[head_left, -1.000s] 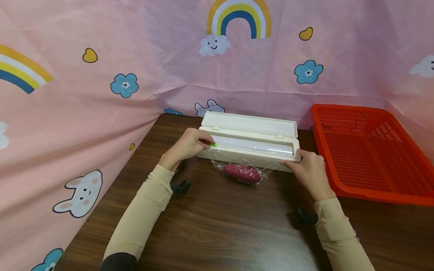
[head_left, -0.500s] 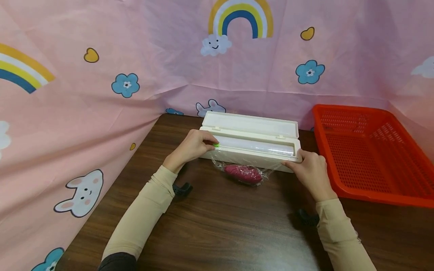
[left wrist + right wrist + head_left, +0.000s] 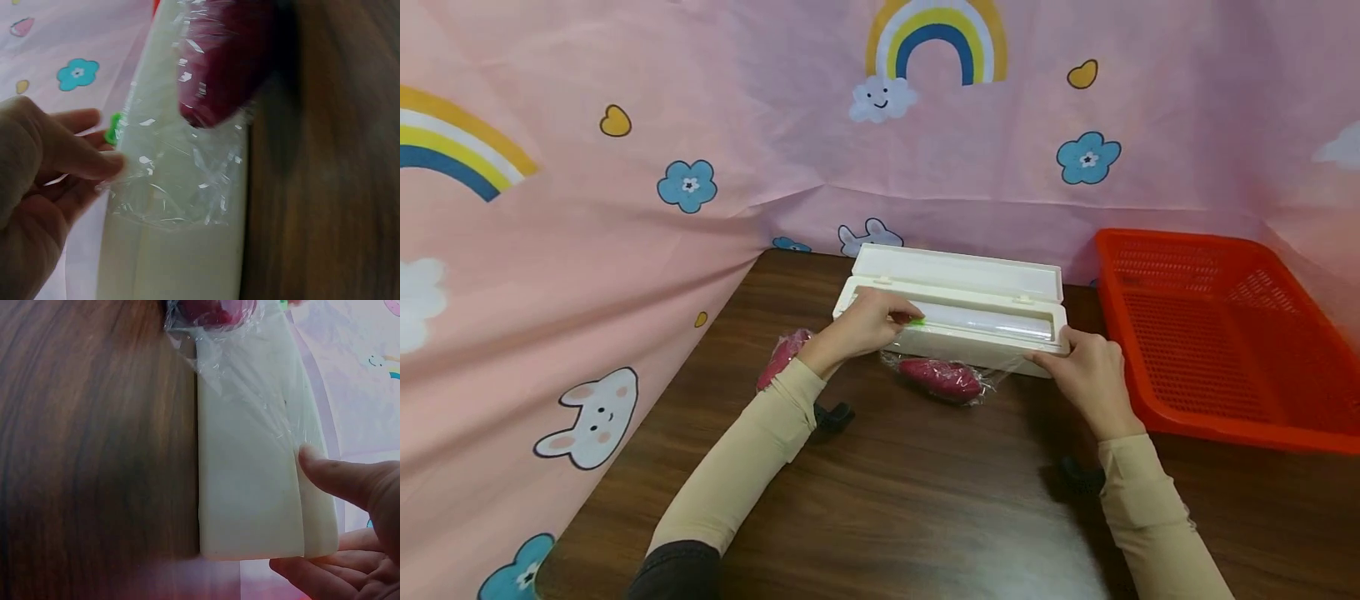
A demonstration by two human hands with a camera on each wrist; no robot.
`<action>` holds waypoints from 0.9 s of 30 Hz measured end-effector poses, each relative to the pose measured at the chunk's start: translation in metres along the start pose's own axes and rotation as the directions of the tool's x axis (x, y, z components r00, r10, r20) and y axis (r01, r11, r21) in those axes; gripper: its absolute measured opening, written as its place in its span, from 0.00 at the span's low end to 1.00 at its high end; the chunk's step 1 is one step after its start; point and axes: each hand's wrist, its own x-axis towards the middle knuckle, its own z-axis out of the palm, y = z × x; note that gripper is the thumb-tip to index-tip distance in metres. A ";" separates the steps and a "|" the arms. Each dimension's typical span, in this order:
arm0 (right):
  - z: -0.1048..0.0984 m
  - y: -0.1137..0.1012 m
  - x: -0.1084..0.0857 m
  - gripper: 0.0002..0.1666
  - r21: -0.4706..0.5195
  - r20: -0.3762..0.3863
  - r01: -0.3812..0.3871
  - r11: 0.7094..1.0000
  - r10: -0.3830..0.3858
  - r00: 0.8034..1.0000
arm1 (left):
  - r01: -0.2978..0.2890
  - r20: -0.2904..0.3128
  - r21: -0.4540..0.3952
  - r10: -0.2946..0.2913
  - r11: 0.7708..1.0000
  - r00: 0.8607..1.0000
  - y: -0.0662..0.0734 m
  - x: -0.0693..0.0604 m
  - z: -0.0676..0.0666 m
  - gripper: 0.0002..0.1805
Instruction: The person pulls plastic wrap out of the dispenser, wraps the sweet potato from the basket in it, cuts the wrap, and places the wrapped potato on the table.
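A white cling film dispenser point(image 3: 977, 346) lies at the back of the table, lid point(image 3: 955, 271) raised, a film roll point(image 3: 992, 320) inside. My left hand point(image 3: 868, 321) pinches the small green slide cutter point(image 3: 917, 321) on its front edge; in the left wrist view the cutter point(image 3: 113, 129) is partly behind my fingers. My right hand point(image 3: 1086, 371) grips the dispenser's right end, thumb on the film at the front edge point(image 3: 310, 456). A purplish-red sweet potato point(image 3: 940, 379), wrapped in clear film, lies against the dispenser's front. Film stretches from it toward my right thumb.
Another film-wrapped sweet potato point(image 3: 782, 357) lies to the left, partly behind my left forearm. A red plastic basket point(image 3: 1232, 429) stands on the right. A pink printed cloth point(image 3: 985, 158) hangs behind and left of the brown wooden table point(image 3: 917, 500).
My left hand has slid rightward along the dispenser with the green cutter. The left-hand sweet potato has come out from behind my arm. My right hand keeps its place.
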 end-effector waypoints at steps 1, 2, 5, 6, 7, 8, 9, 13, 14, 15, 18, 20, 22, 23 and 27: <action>0.001 0.000 0.000 0.22 0.003 0.010 -0.006 1.000 0.005 1.000 | -0.012 0.000 0.021 0.012 1.000 1.000 0.002 0.001 0.002 0.16; 0.002 0.001 -0.001 0.22 0.003 0.018 -0.011 1.000 0.011 1.000 | -0.012 -0.001 0.035 0.012 0.999 1.000 0.002 0.002 0.003 0.15; 0.002 0.001 -0.002 0.22 -0.005 0.019 -0.017 1.000 0.017 1.000 | -0.003 0.009 0.047 0.003 0.999 1.000 0.006 0.003 0.004 0.10; 0.001 0.001 -0.002 0.22 -0.009 0.013 -0.017 1.000 0.018 1.000 | -0.009 0.016 0.053 0.008 0.999 1.000 0.007 0.004 0.004 0.09; 0.001 0.001 -0.001 0.22 -0.012 0.008 -0.017 1.000 0.017 1.000 | -0.013 0.022 0.064 0.011 0.998 1.000 0.007 0.006 0.004 0.09; 0.000 0.001 -0.001 0.22 -0.012 0.007 -0.015 1.000 0.015 1.000 | -0.015 0.028 0.075 0.012 0.997 1.000 0.008 0.007 0.004 0.08; 0.000 0.001 -0.001 0.22 -0.010 0.007 -0.013 1.000 0.013 1.000 | -0.017 0.031 0.090 0.014 0.996 0.999 0.010 0.009 0.004 0.08; -0.002 0.001 0.000 0.25 -0.015 0.008 -0.008 1.000 0.008 1.000 | -0.003 0.040 0.109 -0.001 0.994 0.999 0.015 0.018 0.007 0.08; -0.002 0.001 0.000 0.25 -0.018 0.002 -0.008 1.000 0.008 1.000 | -0.001 0.042 0.105 -0.003 0.994 0.999 0.017 0.020 0.008 0.08; -0.003 0.002 0.000 0.25 -0.023 -0.004 -0.007 1.000 0.007 1.000 | -0.004 0.047 0.100 -0.001 0.995 0.999 0.020 0.023 0.010 0.08; -0.005 0.002 0.000 0.24 -0.028 -0.013 -0.012 1.000 0.011 1.000 | -0.050 0.075 0.103 0.042 0.993 0.996 0.029 0.034 0.017 0.08; -0.006 0.002 0.001 0.23 -0.022 -0.010 -0.015 1.000 0.015 1.000 | -0.078 0.087 0.108 0.069 0.991 0.994 0.036 0.041 0.021 0.08; -0.007 0.002 0.001 0.22 -0.015 -0.004 -0.020 1.000 0.019 1.000 | -0.094 0.093 0.118 0.084 0.989 0.992 0.040 0.046 0.024 0.07; -0.007 0.002 0.001 0.23 -0.018 -0.004 -0.021 1.000 0.021 1.000 | -0.091 0.091 0.116 0.080 0.989 0.993 0.042 0.048 0.025 0.07; -0.007 0.004 0.001 0.22 -0.016 -0.011 -0.022 1.000 0.022 1.000 | -0.046 0.092 0.111 0.036 0.993 0.995 0.043 0.047 0.024 0.07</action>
